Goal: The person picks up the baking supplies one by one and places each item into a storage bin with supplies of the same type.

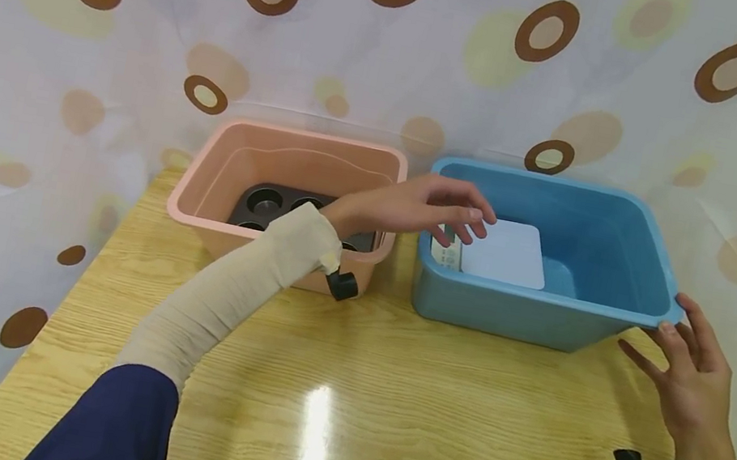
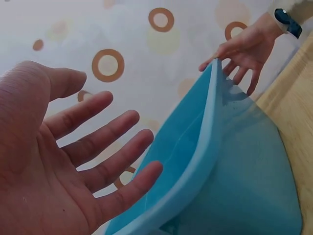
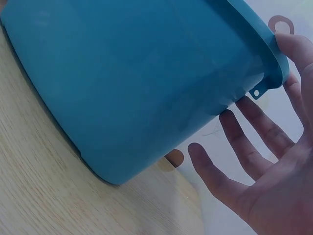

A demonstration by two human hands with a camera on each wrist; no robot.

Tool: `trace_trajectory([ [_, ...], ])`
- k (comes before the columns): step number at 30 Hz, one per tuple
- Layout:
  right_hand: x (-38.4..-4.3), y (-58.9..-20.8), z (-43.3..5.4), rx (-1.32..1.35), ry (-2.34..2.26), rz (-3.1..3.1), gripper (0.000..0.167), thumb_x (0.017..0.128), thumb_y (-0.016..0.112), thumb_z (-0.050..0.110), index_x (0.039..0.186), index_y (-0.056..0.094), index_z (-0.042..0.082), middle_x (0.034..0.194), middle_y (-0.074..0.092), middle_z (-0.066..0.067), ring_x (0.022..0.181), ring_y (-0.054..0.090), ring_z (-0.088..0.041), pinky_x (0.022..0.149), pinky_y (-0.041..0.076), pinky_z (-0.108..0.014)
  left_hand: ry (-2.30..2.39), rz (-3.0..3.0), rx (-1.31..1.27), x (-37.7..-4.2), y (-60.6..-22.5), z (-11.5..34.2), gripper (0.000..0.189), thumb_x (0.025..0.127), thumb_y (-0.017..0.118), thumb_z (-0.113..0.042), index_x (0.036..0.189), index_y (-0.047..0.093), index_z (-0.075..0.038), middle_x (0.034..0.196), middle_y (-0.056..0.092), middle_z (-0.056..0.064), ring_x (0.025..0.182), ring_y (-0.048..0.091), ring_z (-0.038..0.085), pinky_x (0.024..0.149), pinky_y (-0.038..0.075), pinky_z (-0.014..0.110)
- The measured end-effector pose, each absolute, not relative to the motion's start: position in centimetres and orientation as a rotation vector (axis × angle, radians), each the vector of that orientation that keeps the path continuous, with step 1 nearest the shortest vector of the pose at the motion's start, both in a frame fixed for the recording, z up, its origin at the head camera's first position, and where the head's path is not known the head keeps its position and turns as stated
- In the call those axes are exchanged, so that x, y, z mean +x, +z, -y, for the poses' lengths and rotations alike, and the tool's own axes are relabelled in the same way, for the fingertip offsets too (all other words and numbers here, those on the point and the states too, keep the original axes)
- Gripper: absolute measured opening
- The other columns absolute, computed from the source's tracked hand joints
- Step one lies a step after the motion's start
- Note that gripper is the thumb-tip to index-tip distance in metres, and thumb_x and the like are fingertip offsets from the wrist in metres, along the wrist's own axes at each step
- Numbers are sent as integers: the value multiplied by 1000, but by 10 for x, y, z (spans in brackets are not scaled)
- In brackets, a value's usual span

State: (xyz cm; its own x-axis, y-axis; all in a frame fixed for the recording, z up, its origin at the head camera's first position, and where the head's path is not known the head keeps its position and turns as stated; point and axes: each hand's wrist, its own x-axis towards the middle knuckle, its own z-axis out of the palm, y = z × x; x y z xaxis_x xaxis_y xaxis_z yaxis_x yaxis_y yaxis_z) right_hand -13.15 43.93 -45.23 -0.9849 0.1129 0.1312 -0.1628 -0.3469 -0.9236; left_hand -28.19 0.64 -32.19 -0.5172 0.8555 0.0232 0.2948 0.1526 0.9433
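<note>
My left hand [image 1: 428, 206] hovers over the left end of a blue plastic bin [image 1: 495, 310], fingers loosely spread with nothing in them. Inside that bin lies a flat white kitchen scale [image 1: 509, 251] with a strip of buttons along its left side, partly hidden by the hand. At the bin's right front corner, my right hand [image 1: 693, 378] grips the rim. In the right wrist view its thumb [image 3: 293, 46] lies over the rim, while other fingers [image 3: 239, 139] reach beneath it along the outer wall.
Left of the blue bin stands a pink bin [image 1: 293, 153] with a dark muffin tin [image 1: 284, 207] inside, partly covered by my left forearm. Both bins sit at the back of a wooden table [image 1: 424, 421], against a spotted curtain [image 1: 412, 65].
</note>
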Motion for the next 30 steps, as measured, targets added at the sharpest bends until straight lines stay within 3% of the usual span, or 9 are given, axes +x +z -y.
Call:
trace_trajectory([
  [4, -130, -451, -439, 51, 2432, 1704, 59, 113, 46, -5, 169, 41, 14, 142, 65, 2, 116, 77, -8, 80, 68, -29, 1414, -1921, 1101, -272, -327, 6, 32, 117, 52, -19, 141, 65, -4, 133, 73, 15, 120, 73, 29, 101, 63, 47],
  [8, -130, -450, -439, 65, 2428, 1702, 59, 113, 46, -5, 169, 41, 12, 141, 66, 2, 116, 77, -8, 80, 68, -29, 1440, -1975, 1089, -260, -331, 19, 29, 116, 53, -18, 137, 67, -4, 130, 74, 16, 115, 73, 25, 100, 62, 48],
  [15, -132, -452, -440, 58, 2410, 1720, 59, 113, 47, -5, 169, 41, 13, 143, 66, 3, 117, 77, -8, 80, 67, -28, 1457, -2040, 1048, -243, -341, 43, 27, 115, 55, -16, 136, 69, -5, 129, 75, 13, 117, 75, 27, 97, 63, 38],
  [25, -131, -450, -440, 42, 2442, 1703, 60, 113, 46, -4, 170, 40, 15, 143, 65, 3, 116, 77, -8, 80, 68, -28, 1524, -2076, 990, -221, -350, 73, 26, 113, 57, -11, 136, 67, -2, 133, 72, 18, 125, 72, 32, 107, 61, 41],
  [30, -129, -445, -430, -80, 2225, 1873, 60, 113, 54, 5, 170, 41, 20, 145, 62, 7, 118, 72, -1, 79, 64, -18, 1524, -2140, 977, -212, -353, 86, 26, 112, 59, -11, 134, 69, -3, 133, 74, 15, 129, 71, 32, 110, 59, 39],
])
